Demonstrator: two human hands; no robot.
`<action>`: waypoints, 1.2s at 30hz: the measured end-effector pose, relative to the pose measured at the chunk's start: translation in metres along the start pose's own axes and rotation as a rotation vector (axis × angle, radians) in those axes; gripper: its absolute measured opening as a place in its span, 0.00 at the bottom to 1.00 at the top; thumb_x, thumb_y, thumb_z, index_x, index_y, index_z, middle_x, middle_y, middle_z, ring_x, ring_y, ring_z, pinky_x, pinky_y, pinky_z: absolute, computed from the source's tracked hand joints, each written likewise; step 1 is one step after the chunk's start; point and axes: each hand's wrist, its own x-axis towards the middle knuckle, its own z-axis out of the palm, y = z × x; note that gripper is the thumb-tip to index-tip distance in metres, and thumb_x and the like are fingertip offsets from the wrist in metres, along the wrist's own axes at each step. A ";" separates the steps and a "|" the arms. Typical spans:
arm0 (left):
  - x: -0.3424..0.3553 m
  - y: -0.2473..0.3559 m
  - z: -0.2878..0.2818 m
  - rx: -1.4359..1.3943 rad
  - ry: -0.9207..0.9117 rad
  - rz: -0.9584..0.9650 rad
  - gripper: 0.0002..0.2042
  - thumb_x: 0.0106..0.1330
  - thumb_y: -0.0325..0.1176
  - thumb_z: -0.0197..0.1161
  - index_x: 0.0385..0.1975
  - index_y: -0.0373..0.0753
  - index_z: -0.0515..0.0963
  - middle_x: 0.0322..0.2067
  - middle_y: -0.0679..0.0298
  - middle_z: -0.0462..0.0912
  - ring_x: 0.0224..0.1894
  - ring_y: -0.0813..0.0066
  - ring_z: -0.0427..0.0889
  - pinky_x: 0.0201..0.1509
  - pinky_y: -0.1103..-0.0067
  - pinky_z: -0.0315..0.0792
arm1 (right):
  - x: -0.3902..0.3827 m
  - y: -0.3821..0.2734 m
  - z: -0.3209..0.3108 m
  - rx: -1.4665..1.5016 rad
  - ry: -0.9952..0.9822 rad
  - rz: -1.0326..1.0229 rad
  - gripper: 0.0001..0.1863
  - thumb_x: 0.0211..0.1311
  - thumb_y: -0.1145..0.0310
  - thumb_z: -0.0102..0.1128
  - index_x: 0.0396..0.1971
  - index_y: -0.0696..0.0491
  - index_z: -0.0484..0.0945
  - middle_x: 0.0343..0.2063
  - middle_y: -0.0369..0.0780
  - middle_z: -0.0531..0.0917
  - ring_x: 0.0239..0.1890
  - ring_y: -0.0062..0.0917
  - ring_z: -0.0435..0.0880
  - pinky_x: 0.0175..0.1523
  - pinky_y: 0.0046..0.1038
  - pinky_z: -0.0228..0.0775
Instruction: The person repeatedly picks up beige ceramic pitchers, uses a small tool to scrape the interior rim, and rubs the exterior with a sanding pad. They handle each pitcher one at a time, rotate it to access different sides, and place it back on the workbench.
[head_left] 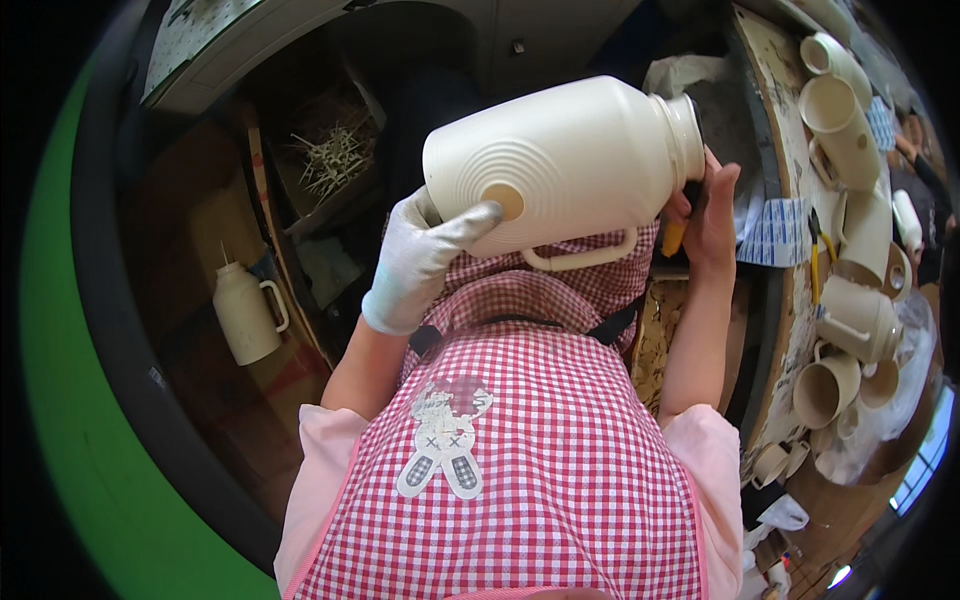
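Note:
A large cream plastic jug body (590,150) lies on its side over my lap. Its neck points right, and its loop handle (585,257) faces my apron. Concentric ridges surround a round tan spot on the jug's wall. My left hand (425,255), in a grey-white glove, is closed on the base end, thumb beside the tan spot. At the neck is my bare right hand (712,215), its fingers curled near the mouth and partly hidden. A small orange object (673,238) sticks out below those fingers; its kind is hard to make out.
Several cream jug bodies (840,120) and cut pieces crowd the worn bench on the right, beside yellow-handled pliers (820,250) and a blue-white packet (772,232). Thin offcuts (335,158) fill a box at upper left. Another jug (245,315) lies in a carton on the left.

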 end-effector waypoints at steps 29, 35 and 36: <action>0.046 -0.031 -0.124 0.361 0.231 0.300 0.27 0.79 0.42 0.58 0.70 0.31 0.67 0.67 0.56 0.74 0.66 0.68 0.75 0.69 0.71 0.70 | 0.086 -0.080 -0.227 -1.737 0.647 -0.374 0.14 0.71 0.58 0.60 0.46 0.51 0.84 0.41 0.46 0.84 0.44 0.44 0.85 0.45 0.47 0.76; 0.025 0.108 -0.161 0.671 0.627 1.002 0.28 0.79 0.42 0.59 0.72 0.33 0.64 0.68 0.56 0.71 0.69 0.67 0.71 0.73 0.68 0.67 | 0.068 -0.068 -0.277 -1.991 0.645 -0.605 0.20 0.68 0.60 0.66 0.58 0.46 0.81 0.51 0.41 0.82 0.54 0.41 0.81 0.61 0.42 0.71; 0.035 0.141 -0.170 0.390 0.613 1.055 0.30 0.79 0.42 0.60 0.74 0.34 0.61 0.69 0.57 0.70 0.70 0.67 0.70 0.75 0.66 0.65 | 0.065 -0.068 -0.257 -1.970 0.705 -0.614 0.19 0.68 0.61 0.66 0.58 0.47 0.81 0.51 0.41 0.82 0.55 0.40 0.80 0.62 0.42 0.70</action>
